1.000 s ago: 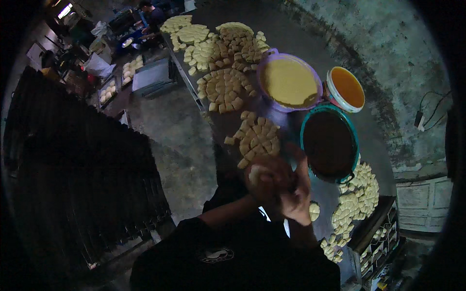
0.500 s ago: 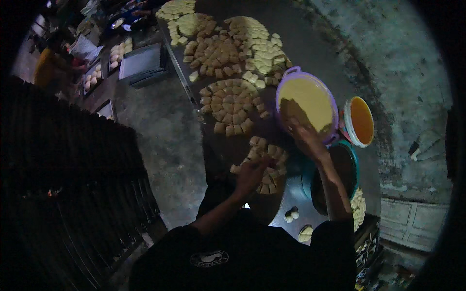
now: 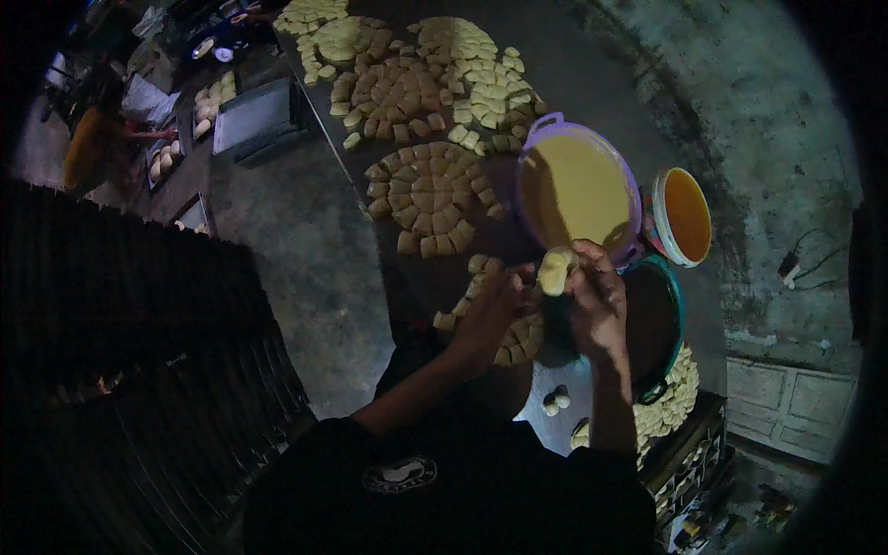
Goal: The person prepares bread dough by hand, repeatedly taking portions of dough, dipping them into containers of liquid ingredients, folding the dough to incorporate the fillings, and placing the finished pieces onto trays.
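My right hand [image 3: 599, 301] is closed on a pale yellow piece of dough [image 3: 556, 271], held up at the near edge of a purple-rimmed tub [image 3: 638, 199] with a pale yellow filling. Beside it, my left hand [image 3: 499, 305] has its fingers bent together over a cluster of cut dough pieces [image 3: 521, 344]; anything between its fingertips is lost in shadow. Just beyond lies a round, flattened group of cut dough pieces [image 3: 432, 190]. The two hands are close but apart.
More dough pieces [image 3: 393, 92] cover the table's far end. Right of the tub stand a white-rimmed bucket [image 3: 684, 217] with orange inside and a dark teal-rimmed tub [image 3: 680, 319]. Small dough balls [image 3: 556, 400] lie near me. Stacked trays [image 3: 259, 120] and another person [image 3: 92, 148] are at far left.
My right hand has come back from over the purple tub toward me, with the dough piece now visible in it. My left hand has shifted slightly right and up, closer to it.
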`<act>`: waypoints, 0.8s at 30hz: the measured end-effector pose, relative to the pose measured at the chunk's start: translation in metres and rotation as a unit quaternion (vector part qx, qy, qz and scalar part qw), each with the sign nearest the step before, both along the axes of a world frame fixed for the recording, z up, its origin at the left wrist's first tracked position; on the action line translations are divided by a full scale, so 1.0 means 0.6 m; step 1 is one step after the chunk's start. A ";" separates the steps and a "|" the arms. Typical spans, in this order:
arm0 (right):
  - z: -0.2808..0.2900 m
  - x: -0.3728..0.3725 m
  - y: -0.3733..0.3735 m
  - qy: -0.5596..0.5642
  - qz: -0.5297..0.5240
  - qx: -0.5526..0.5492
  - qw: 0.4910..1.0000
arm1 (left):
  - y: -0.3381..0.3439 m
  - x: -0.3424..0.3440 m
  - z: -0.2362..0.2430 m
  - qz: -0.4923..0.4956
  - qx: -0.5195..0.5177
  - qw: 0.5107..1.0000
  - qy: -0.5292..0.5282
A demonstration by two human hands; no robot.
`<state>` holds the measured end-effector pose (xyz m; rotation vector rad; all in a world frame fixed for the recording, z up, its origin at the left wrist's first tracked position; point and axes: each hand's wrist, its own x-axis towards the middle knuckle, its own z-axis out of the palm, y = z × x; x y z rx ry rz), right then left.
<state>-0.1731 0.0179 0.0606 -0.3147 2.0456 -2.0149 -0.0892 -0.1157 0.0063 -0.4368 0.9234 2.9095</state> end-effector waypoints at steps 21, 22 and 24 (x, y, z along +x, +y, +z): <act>0.092 0.234 0.147 0.310 -0.013 0.095 0.946 | 0.116 0.166 0.138 -0.003 -0.324 0.935 0.140; 0.088 0.245 0.159 0.313 -0.025 0.071 0.947 | 0.127 0.177 0.142 0.004 -0.296 0.946 0.133; 0.100 0.280 0.186 0.363 0.000 0.140 0.921 | 0.153 0.202 0.152 0.019 -0.238 0.964 0.119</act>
